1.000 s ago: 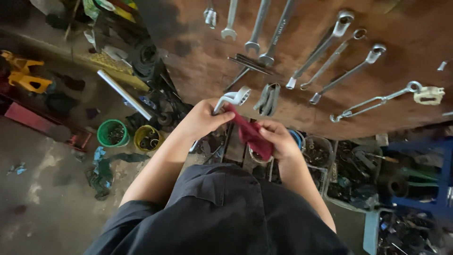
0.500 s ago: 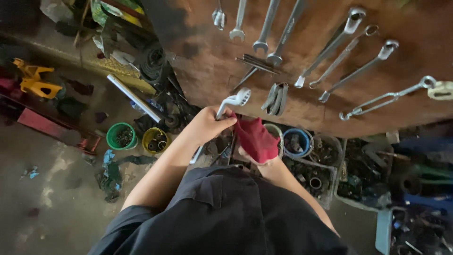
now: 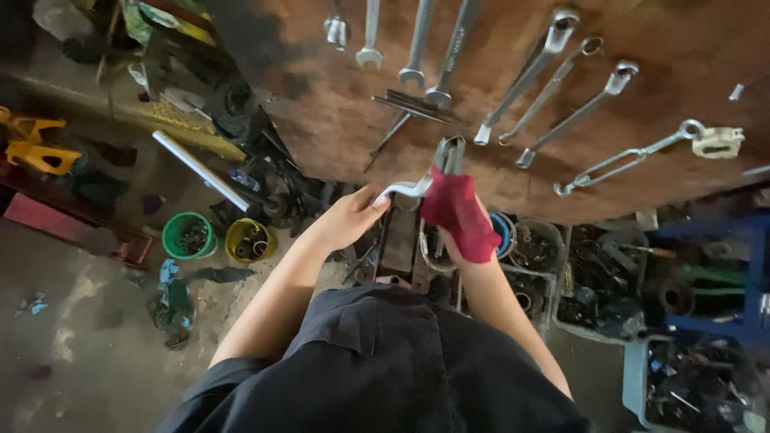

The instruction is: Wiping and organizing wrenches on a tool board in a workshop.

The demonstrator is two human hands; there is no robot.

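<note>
Left hand (image 3: 349,218) is pinching the lower end of a bent silver wrench (image 3: 407,188), thumb and fingers closed around it, holding it up just in front of the wooden board (image 3: 682,48). Right hand (image 3: 461,232) is mostly buried under a red rag (image 3: 459,212); it looks wrapped around the wrench's upper end, but I can't really tell how the fingers sit under the cloth. So both hands meet on that one wrench, dead center of the view, rag at 3 o'clock from the left hand.

Right at 12 o'clock from the rag a pair of pliers (image 3: 449,154) hangs on the board, nearly touching the cloth. Above that, a row of silver spanners (image 3: 417,48) hangs at 12, and more long ones (image 3: 529,76) fan out toward 1 and 2 o'clock. A spanner with a pale tag-like piece (image 3: 718,143) sits out at 3.

Down on the floor at 9 o'clock there's a green tub (image 3: 188,235) and a yellow tub (image 3: 249,240) side by side, both with small metal bits inside. A metal pipe (image 3: 200,170) leans just above them. Orange stands (image 3: 32,144) at far 9. Bins of scrap parts (image 3: 585,281) at 4 o'clock.
</note>
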